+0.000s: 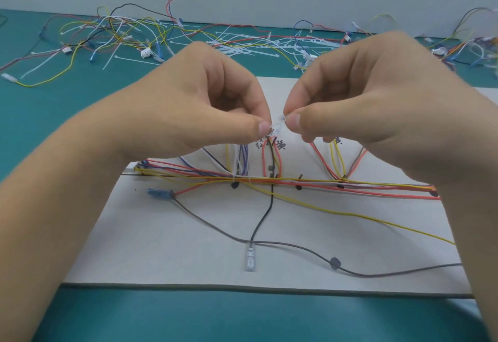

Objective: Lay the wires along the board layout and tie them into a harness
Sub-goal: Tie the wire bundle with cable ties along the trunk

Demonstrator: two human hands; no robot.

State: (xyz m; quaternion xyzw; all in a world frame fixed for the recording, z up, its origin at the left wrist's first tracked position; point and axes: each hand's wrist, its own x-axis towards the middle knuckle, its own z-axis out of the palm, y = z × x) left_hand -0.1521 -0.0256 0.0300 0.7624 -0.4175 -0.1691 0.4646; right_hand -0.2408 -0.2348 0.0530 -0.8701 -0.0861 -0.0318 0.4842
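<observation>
Wires [310,180] lie bundled across the middle of the board [161,247], just below the hands. Left hand [204,104] and right hand [363,93] each pinch, thumb to forefinger, a small white cable tie [277,127] at frame centre. Loose wires [113,31] and spare ties [242,42] litter the green table [40,126] along the top.

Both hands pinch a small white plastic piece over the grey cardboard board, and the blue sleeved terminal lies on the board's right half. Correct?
No: the head view shows the blue sleeved terminal on the left half of the grey cardboard board. The rest holds: the left hand and right hand both pinch the small white plastic piece over it.
</observation>
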